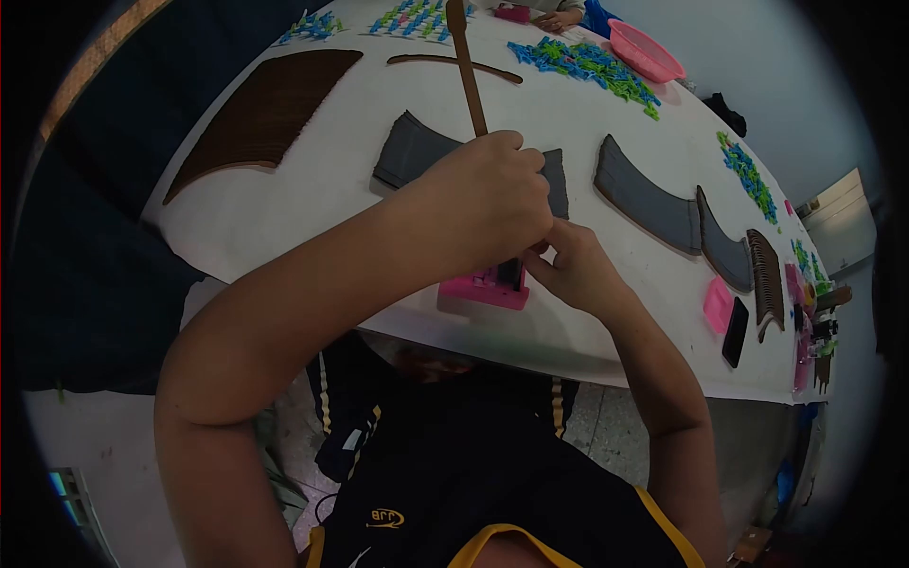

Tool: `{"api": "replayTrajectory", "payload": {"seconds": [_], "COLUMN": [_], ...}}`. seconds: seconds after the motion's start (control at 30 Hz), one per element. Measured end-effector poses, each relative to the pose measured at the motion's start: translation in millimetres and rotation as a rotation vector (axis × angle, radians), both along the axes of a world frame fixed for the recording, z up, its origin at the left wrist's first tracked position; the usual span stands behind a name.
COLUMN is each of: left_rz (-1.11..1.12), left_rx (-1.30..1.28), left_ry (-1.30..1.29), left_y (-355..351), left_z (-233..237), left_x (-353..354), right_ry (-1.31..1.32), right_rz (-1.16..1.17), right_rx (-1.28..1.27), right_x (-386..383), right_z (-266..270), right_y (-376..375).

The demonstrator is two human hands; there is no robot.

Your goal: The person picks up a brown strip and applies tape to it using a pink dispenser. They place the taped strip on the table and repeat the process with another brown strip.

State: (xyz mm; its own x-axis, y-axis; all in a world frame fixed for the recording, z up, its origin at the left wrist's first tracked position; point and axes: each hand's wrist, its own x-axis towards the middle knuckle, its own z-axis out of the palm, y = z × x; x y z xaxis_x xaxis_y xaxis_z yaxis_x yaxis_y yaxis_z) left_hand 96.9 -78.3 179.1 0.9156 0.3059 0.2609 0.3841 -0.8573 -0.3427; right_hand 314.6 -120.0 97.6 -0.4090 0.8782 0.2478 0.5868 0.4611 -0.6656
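My left hand [502, 194] is closed around a long, thin brown strip [469, 80], which sticks up away from me past my knuckles. Just below it, my right hand [579, 267] has its thumb and fingers pinched together. Its fingertips are partly hidden behind my left hand, so what they hold cannot be made out. Directly under both hands sits a small pink box-like device [483, 293] with dark parts inside, near the table's front edge. A curved dark grey piece [417, 151] lies behind my left hand, partly covered by it.
On the white table [312, 218] lie a wide brown sheet [270, 109], more grey curved pieces [649, 199], and blue and green clips [587, 71]. A pink basket [647, 52], a black phone [735, 333] and a pink tray [718, 303] are rightward. Another person's hand [559, 19] rests at the far edge.
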Motion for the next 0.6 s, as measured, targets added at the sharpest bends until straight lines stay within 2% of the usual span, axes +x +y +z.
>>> {"api": "replayTrajectory", "payload": {"seconds": [0.6], "left_rz": [-0.010], "left_rx": [0.006], "left_ry": [-0.017], "left_y": [3], "left_z": [-8], "left_x": [-2], "right_ry": [0.010], "right_rz": [0.004], "right_rx": [0.078], "right_x": [1], "right_z": [-13], "right_y": [2]}}
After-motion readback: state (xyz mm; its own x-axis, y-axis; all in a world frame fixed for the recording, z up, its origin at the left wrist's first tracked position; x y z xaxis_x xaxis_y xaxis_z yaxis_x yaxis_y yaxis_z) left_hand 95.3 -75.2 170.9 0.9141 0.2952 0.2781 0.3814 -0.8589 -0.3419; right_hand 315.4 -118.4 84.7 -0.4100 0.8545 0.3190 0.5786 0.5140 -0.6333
